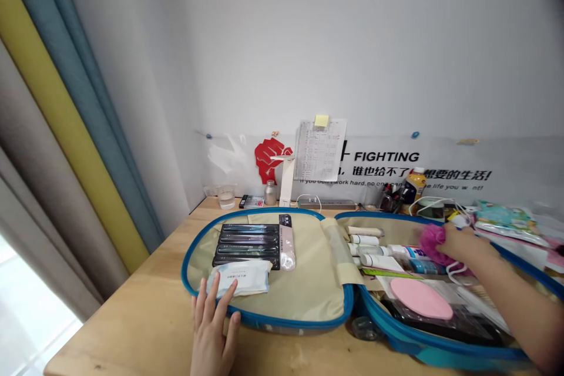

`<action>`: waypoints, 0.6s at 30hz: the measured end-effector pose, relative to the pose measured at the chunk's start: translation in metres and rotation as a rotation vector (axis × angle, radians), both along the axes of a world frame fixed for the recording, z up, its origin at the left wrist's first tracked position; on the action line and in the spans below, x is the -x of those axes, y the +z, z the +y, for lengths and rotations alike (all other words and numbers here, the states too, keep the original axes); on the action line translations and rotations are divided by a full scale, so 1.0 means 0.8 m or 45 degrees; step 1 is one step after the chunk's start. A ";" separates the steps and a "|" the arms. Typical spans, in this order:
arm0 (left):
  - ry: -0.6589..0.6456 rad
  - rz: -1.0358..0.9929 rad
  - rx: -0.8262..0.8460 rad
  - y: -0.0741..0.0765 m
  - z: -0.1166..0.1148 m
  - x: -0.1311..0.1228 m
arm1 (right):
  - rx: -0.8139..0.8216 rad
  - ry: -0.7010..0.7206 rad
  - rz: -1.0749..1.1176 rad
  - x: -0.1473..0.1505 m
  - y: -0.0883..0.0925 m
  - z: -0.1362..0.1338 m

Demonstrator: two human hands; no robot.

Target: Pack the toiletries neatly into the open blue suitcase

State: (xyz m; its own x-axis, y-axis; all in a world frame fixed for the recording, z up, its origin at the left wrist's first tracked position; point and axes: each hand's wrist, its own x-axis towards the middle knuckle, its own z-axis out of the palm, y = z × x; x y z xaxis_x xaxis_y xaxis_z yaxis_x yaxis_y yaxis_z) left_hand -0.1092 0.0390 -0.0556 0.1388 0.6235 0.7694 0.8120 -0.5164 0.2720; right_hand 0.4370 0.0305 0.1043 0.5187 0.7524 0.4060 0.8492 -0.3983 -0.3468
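Observation:
An open blue-rimmed travel case (264, 321) with beige lining lies across the wooden desk. My left hand (211, 320) rests with fingers apart on the near rim of the left half, its fingertips just below a white packet of wipes (238, 279). Above that packet lies a boxed set of dark toothbrushes (247, 245). In the right half my right hand (460, 244) grips a magenta mesh bath pouf (430, 245) over a row of white tubes (374, 258). Nearer me lies a round pink pad (420, 298).
Several packets (506, 223) pile up at the case's far right. Behind it stand a juice bottle (414, 186), a white desk lamp (286, 179) and a water glass (226, 197). A printed banner (383, 157) lines the wall. Curtains (66, 117) hang left of the desk (132, 329).

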 end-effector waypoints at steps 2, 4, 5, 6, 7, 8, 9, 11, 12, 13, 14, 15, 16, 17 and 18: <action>0.000 -0.001 -0.002 -0.001 0.000 0.001 | -0.012 -0.187 0.040 0.012 0.019 -0.002; -0.001 -0.006 0.002 -0.002 0.000 0.001 | -0.042 -0.255 0.066 0.035 0.044 0.001; -0.002 -0.011 0.006 -0.002 0.001 0.001 | -0.060 -0.221 0.075 0.051 0.056 0.004; -0.002 -0.017 0.011 -0.003 0.002 0.000 | -0.077 -0.151 0.088 0.070 0.067 0.010; -0.002 -0.025 0.015 -0.003 0.002 0.000 | -0.085 -0.049 0.107 0.092 0.076 0.017; -0.003 -0.032 0.018 -0.003 0.003 -0.001 | -0.086 0.072 0.139 0.118 0.081 0.025; -0.005 -0.038 0.021 -0.003 0.003 -0.001 | -0.080 0.223 0.179 0.147 0.083 0.035; -0.009 -0.045 0.019 -0.003 0.004 -0.001 | -0.032 0.515 0.257 0.211 0.075 0.058; -0.012 -0.046 0.014 -0.002 0.004 -0.001 | 0.001 0.667 0.284 0.246 0.066 0.070; -0.014 -0.044 0.010 -0.002 0.004 -0.001 | 0.031 0.819 0.302 0.281 0.055 0.082; -0.015 -0.042 0.007 -0.002 0.004 -0.001 | 0.051 0.960 0.311 0.316 0.042 0.093; -0.017 -0.040 0.001 -0.002 0.003 0.000 | 0.063 1.078 0.313 0.350 0.028 0.104; -0.018 -0.039 -0.004 -0.003 0.003 0.000 | 0.071 1.168 0.314 0.382 0.013 0.115; -0.018 -0.041 -0.008 -0.003 0.003 0.000 | 0.078 1.232 0.315 0.413 -0.001 0.125; -0.019 -0.042 -0.013 -0.004 0.003 0.000 | 0.081 1.277 0.318 0.441 -0.014 0.134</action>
State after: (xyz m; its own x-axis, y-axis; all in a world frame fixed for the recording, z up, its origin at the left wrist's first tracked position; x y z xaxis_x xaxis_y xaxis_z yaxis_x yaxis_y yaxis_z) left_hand -0.1095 0.0415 -0.0589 0.1225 0.6134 0.7802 0.7949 -0.5314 0.2930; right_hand 0.0841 0.1375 0.0928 -0.2947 0.9014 0.3174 0.7073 0.4290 -0.5618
